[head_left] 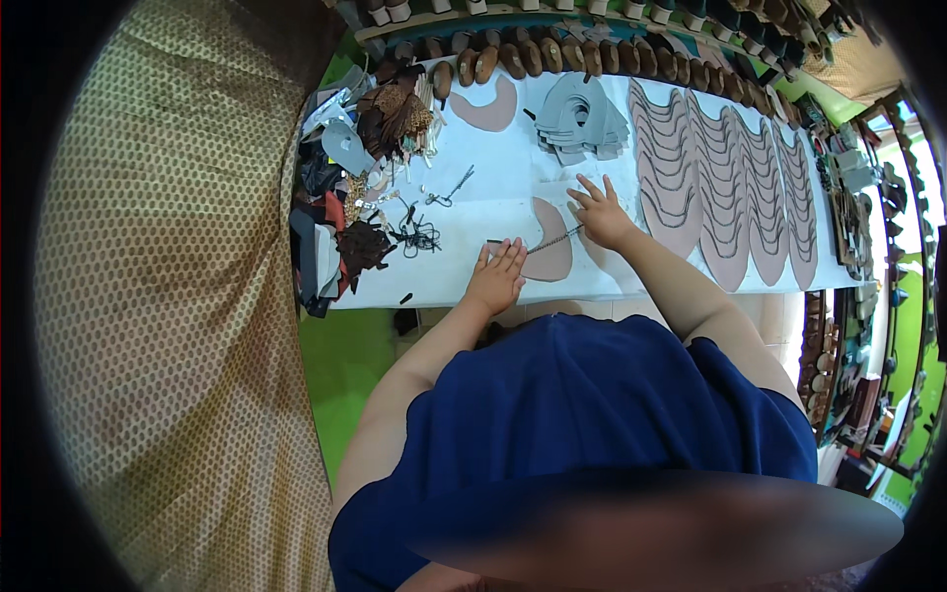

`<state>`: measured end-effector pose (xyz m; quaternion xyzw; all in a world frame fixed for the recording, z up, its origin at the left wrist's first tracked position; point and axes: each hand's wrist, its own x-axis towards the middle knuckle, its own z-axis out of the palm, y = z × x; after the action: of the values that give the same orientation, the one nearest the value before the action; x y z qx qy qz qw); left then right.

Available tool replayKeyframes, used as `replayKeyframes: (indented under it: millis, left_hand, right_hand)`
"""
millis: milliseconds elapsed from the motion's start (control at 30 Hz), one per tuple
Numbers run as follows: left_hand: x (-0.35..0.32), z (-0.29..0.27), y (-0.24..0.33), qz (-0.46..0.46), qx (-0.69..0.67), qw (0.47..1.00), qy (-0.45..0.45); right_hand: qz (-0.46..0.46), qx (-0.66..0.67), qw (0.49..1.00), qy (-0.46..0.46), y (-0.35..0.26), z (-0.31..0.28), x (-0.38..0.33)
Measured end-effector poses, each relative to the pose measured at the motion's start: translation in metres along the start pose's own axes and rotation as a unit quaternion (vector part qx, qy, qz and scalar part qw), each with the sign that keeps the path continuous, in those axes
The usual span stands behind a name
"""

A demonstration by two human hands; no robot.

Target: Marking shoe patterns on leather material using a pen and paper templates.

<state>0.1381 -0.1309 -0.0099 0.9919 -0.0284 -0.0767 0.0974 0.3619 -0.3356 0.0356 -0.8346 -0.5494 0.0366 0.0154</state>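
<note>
On the white-covered table in front of me lies a curved beige-pink shoe-upper piece (555, 259). A thin dark braided strip (554, 241) runs slantwise across it between my two hands. My left hand (496, 277) lies flat, fingers stretched out, over the piece's left end and the strip's left part. A short dark end pokes out beside those fingers. My right hand (604, 217) has its fingers spread at the strip's right end. Whether its thumb touches the strip is too small to tell.
Rows of overlapping beige pieces with dark edging (671, 187) cover the table's right side. Grey curved pieces (580, 118) are stacked behind. Another beige piece (490, 107) lies at back left, near tangled dark cords (418, 235) and a heap of scraps (395, 123). Brown shoe lasts (552, 56) line the back.
</note>
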Motion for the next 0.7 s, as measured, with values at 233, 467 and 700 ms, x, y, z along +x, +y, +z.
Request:
replayKeyframes:
  millis: [233,467,700]
  left_hand:
    - [0.001,-0.004,0.003,-0.011,0.045,0.999,-0.014]
    - [0.006,-0.007,-0.002,0.031,0.013,0.999,-0.023]
    - [0.008,-0.008,0.001,0.028,0.032,0.999,-0.016]
  right_hand:
    - [0.012,0.009,1.0,-0.009,-0.004,0.0,0.0]
    - [0.003,0.018,0.999,0.036,-0.004,-0.008,0.004]
    - [-0.018,-0.024,0.998,0.053,-0.005,-0.019,0.023]
